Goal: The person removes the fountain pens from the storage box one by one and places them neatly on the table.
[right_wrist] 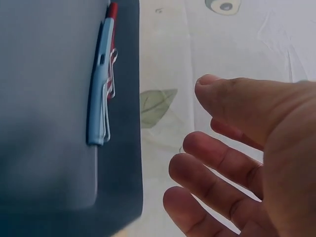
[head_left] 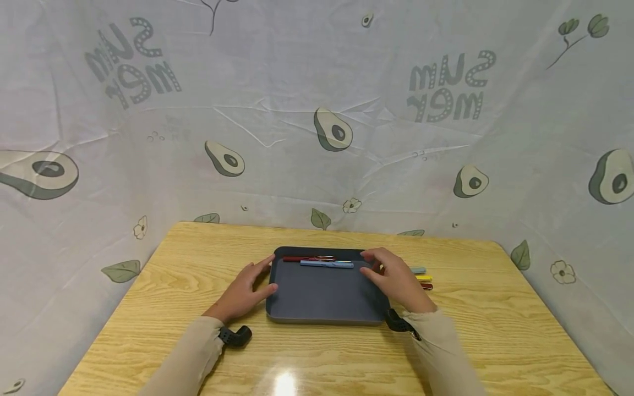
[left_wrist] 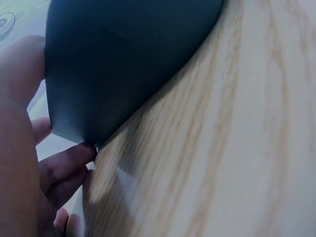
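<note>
A dark grey rectangular tray point(head_left: 324, 297) lies on the wooden table. Inside it, along the far wall, are a light blue pen point(head_left: 327, 264) with a metal clip and a dark red pen point(head_left: 297, 258) lying side by side. My left hand point(head_left: 242, 291) is at the tray's left side, thumb and index finger extended to its rim; in the left wrist view fingertips meet the tray's outer wall. My right hand point(head_left: 396, 279) hovers over the tray's right edge with fingers loosely bent and apart, and nothing shows between them in the right wrist view.
Right of the tray, partly behind my right hand, lie a pale blue pen point(head_left: 418, 270), a yellow pen point(head_left: 424, 278) and a red pen point(head_left: 427, 286). A printed cloth point(head_left: 277, 181) hangs behind the wooden table point(head_left: 495, 308). Each wrist wears a black camera band.
</note>
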`<act>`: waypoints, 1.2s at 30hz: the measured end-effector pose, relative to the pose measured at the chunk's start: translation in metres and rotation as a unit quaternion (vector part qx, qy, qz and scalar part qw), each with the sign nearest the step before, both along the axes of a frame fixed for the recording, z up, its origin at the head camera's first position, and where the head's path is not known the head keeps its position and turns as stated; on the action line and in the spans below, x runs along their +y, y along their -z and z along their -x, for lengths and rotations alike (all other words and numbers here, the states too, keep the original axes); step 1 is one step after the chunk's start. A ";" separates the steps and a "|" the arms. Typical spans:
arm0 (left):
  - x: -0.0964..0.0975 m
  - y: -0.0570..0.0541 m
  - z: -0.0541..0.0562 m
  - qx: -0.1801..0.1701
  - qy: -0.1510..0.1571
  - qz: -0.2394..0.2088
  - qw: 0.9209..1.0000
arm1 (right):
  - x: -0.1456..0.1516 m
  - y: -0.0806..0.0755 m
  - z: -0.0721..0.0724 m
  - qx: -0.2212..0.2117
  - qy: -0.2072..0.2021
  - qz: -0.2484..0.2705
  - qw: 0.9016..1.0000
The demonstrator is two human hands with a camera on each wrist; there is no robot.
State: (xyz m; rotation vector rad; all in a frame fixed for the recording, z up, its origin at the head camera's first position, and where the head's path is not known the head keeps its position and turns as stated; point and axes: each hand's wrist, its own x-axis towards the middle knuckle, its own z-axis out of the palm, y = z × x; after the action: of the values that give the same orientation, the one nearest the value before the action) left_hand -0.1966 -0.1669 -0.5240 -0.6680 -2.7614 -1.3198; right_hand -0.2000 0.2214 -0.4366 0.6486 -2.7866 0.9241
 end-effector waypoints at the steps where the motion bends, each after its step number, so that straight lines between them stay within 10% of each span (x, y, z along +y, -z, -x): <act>1: 0.000 0.000 0.000 -0.003 -0.001 0.001 1.000 | -0.003 -0.001 0.000 -0.002 -0.002 0.000 1.000; 20: -0.001 0.004 0.003 0.012 0.006 0.001 1.000 | -0.051 -0.005 0.029 -0.044 -0.008 -0.212 0.976; 36: -0.001 0.001 0.001 -0.003 -0.001 -0.004 1.000 | -0.051 0.009 0.046 -0.063 -0.020 -0.232 0.971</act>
State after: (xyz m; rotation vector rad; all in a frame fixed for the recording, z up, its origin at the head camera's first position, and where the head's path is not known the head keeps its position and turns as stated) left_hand -0.1972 -0.1680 -0.5253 -0.6617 -2.7595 -1.3332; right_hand -0.2459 0.1703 -0.4453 0.7245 -3.1411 0.3190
